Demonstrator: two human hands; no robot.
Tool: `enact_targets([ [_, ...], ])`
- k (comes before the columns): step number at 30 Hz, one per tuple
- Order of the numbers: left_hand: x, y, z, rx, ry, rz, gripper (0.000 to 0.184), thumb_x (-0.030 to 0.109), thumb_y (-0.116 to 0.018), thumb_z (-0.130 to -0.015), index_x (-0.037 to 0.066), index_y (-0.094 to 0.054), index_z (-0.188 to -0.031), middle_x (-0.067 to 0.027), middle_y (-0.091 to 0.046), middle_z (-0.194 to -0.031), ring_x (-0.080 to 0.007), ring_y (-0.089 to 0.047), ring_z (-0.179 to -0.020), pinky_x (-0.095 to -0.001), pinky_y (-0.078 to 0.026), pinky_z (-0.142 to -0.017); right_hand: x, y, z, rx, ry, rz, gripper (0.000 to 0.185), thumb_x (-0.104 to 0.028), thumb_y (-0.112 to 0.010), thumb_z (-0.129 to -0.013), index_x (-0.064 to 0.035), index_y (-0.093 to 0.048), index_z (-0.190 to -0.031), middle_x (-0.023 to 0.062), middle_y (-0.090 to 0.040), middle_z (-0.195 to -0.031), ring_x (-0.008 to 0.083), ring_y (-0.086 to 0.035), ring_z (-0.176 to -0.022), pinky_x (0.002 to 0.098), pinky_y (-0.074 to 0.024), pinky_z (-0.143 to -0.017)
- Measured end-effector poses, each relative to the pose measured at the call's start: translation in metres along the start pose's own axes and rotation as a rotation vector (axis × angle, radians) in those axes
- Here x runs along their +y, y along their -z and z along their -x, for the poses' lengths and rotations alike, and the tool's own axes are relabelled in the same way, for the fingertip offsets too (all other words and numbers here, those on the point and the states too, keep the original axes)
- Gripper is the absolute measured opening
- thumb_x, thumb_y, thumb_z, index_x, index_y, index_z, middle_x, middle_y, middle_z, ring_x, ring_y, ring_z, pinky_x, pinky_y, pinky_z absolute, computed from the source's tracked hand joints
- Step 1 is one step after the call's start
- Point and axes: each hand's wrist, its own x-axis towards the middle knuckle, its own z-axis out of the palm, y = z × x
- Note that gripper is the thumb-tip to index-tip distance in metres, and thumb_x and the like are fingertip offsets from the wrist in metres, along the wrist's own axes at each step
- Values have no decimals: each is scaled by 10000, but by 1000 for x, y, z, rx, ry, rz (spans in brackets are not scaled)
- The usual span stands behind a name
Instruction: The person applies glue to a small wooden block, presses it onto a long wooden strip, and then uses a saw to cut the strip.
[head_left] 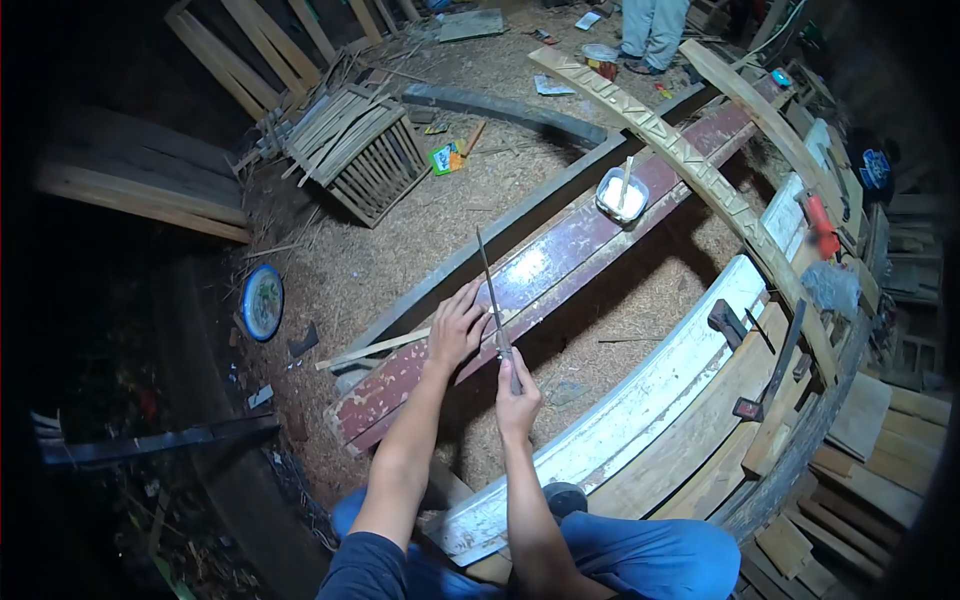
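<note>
My right hand [518,402] is wrapped round the handle of a long, narrow-bladed knife [492,288], whose tip points up and away from me. The blade crosses over the maroon bench plank [570,245], close beside the fingers of my left hand [458,325]. That hand rests on the plank with its fingers curled over a thin wooden strip [375,352]; the strip sticks out to the left. Whether the blade touches the strip, I cannot tell. Farther along the plank stands a plastic tub [612,208] of white material with a stick [627,180] in it.
A notched curved beam [690,160] crosses above the plank. White-painted curved boards [640,385], a clamp-like tool [727,322] and a try square [775,370] lie to the right. A slatted wooden crate [375,180] and blue-rimmed basin [263,302] are left. Another person's legs [652,30] show beyond.
</note>
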Motion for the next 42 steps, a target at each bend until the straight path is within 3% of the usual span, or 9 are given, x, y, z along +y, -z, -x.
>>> enact_targets([
  [8, -18, 27, 15, -106, 93, 163, 194, 249, -639, -955, 96, -733, -1028, -112, -571, -1514, -320, -566, -1357, -514, -426, -1123, -8, -21, 27, -34, -18, 131, 351, -160, -634, -1036, 53, -671, -1312, 237, -716, -1263, 310, -711, -1171, 377, -548, -980],
  [10, -14, 19, 8, -80, 86, 143, 236, 237, -580, -988, 77, -701, -1111, -153, -640, -1413, -338, -599, -1299, -518, -455, -1078, -4, -27, 30, 3, 7, 170, 341, -160, -645, -1029, 33, -683, -1307, 245, -727, -1222, 325, -736, -1108, 383, -566, -931],
  [12, -10, 9, -2, -13, 425, 232, 255, 210, -552, -1006, 43, -654, -1170, -198, -706, -1252, -353, -634, -1209, -519, -468, -1032, -2, -33, 34, 28, 66, 275, 329, -157, -659, -1016, 6, -699, -1300, 252, -738, -1164, 347, -758, -1022, 393, -583, -866],
  [13, -8, 5, -5, -67, 435, 83, 295, 233, -499, -1038, 17, -623, -1197, -213, -736, -1111, -353, -658, -1117, -506, -452, -1014, -4, -34, 36, 38, 59, 274, 329, -157, -659, -1016, 6, -699, -1300, 252, -738, -1164, 347, -758, -1022, 393, -583, -866],
  [16, -4, -2, -14, -40, 489, -98, 340, 258, -449, -1060, -11, -638, -1147, -192, -731, -1079, -338, -657, -1062, -479, -444, -917, -8, -30, 31, -23, -14, 339, 359, -153, -648, -1022, 20, -670, -1336, 242, -730, -1203, 323, -747, -1082, 392, -562, -900],
  [22, -4, -1, -17, -101, 454, -158, 369, 290, -406, -1074, 25, -662, -1098, -192, -727, -1031, -348, -630, -1009, -485, -434, -905, -19, -28, 29, -62, -37, 355, 334, -107, -664, -1003, 3, -688, -1318, 241, -726, -1202, 346, -729, -1112, 381, -580, -903],
  [24, -1, -1, -18, -103, 451, -142, 375, 299, -398, -1077, 38, -667, -1080, -205, -715, -989, -360, -625, -998, -491, -446, -887, -21, -23, 27, -67, -64, 376, 337, -94, -674, -996, -3, -689, -1320, 230, -733, -1198, 339, -739, -1092, 378, -586, -886],
  [26, 1, -1, -19, -118, 478, -99, 368, 299, -398, -1076, 44, -662, -1058, -207, -716, -977, -372, -625, -982, -491, -452, -875, -17, -21, 23, -26, 173, 405, 337, -106, -684, -984, -35, -702, -1313, 212, -750, -1105, 347, -769, -889, 391, -592, -707],
  [42, 1, 2, -24, -227, 523, -140, 320, 263, -441, -1046, 27, -652, -1089, -212, -718, -943, -360, -673, -978, -483, -464, -923, -17, -20, 40, 9, 130, 486, 377, -157, -664, -1003, -71, -673, -1370, 230, -754, -1049, 355, -763, -759, 403, -576, -656],
])
